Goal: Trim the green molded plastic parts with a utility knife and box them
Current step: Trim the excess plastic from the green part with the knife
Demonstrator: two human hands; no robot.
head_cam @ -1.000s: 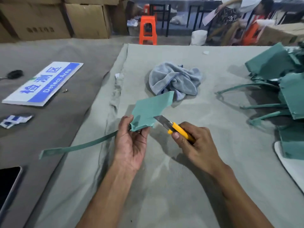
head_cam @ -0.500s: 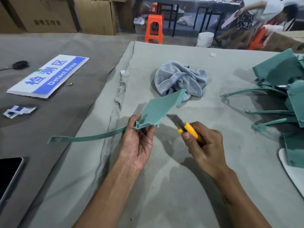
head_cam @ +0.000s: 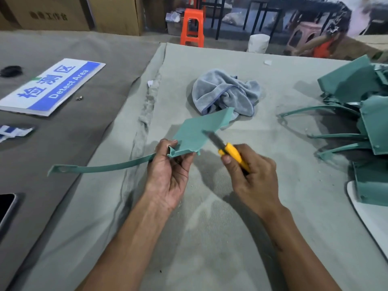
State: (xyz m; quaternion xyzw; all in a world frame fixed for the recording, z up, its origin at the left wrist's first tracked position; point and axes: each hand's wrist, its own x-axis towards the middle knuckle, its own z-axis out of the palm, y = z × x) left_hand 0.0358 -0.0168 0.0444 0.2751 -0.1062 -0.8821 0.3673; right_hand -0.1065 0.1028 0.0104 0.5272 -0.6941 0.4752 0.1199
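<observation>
While left hand (head_cam: 168, 175) grips part (head_cam: 195, 131) — knife (head_cam: 228, 152) angled

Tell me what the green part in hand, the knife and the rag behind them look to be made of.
Green part: matte molded plastic, judging by its thin flat panel and long strip. Knife: glossy yellow handle, probably plastic, with a dull grey blade, likely steel. Rag: soft grey-blue cloth, seemingly terry or microfibre; it lies crumpled, with a stitched hem.

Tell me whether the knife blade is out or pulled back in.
Out. On the knife in the right hand, a grey blade sticks out past the yellow handle, its tip against the green part that the left hand holds.
</observation>
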